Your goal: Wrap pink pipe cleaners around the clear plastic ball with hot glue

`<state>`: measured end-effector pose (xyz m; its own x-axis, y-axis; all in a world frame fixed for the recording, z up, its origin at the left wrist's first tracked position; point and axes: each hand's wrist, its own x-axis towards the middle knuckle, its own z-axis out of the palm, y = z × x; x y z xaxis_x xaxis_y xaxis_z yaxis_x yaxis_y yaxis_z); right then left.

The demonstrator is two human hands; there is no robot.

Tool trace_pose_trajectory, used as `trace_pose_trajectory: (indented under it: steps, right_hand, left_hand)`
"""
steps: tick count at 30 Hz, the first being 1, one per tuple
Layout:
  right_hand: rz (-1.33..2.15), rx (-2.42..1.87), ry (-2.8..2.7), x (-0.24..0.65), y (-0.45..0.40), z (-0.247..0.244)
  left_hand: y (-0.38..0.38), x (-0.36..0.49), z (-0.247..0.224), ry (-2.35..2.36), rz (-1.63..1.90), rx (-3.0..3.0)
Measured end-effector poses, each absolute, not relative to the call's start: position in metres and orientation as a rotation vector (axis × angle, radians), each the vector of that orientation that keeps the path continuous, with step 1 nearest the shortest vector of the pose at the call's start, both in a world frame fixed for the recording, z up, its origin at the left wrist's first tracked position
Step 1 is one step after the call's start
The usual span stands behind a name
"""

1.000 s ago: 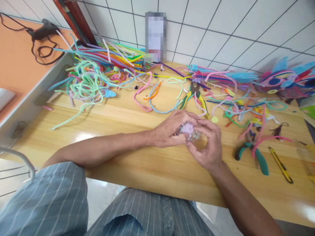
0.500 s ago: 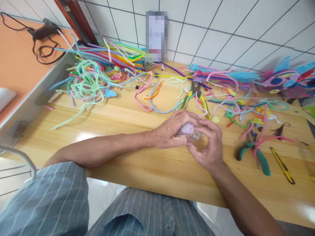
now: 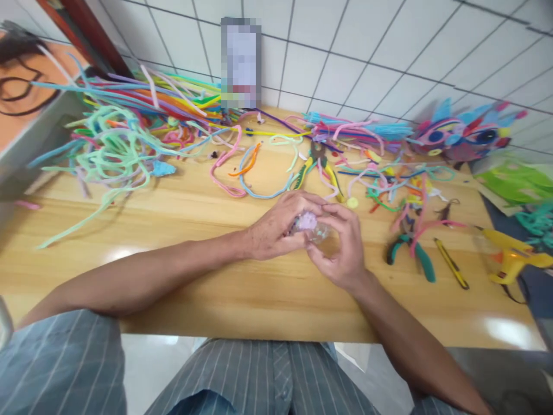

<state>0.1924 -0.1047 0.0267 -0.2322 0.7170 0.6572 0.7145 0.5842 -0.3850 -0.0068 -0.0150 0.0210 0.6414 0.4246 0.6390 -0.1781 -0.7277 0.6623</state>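
My left hand [image 3: 274, 229] is closed round a small clear rounded piece with a lilac fuzzy part [image 3: 307, 221], just above the wooden table. Its exact kind is hard to make out, since fingers cover much of it. My right hand [image 3: 345, 245] grips the transparent side, thumb below and fingers above, curved like a C. Just beyond the hands lie pliers with yellow-and-green handles [image 3: 318, 164] and a small pale yellow disc [image 3: 352, 203].
A tangle of mint pipe cleaners [image 3: 114, 147] and a colourful bundle [image 3: 168, 101] lie at left. Toward the right are teal-handled pliers [image 3: 410, 253], a yellow cutter knife [image 3: 451, 264], a yellow glue gun [image 3: 512, 253] and a pink-and-blue figure [image 3: 458, 135]. A phone [image 3: 241, 63] leans on the tiled wall.
The view has swung to the right, bringing the glue gun and green packet into sight. Both hands keep the same hold on the clear piece.
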Motion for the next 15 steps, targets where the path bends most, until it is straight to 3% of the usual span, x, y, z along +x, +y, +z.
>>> trace_pose_trajectory:
  steps: [9,15]
  right_hand:
    - [-0.144,-1.488,-1.864,0.243,-0.134,0.088]
    - [-0.654,-1.883,-1.537,0.402,-0.186,0.051]
  left_hand:
    - [-0.017,-0.009,0.023,0.282,1.014,2.225]
    - [-0.019,-0.008,0.024,0.280,1.015,2.261]
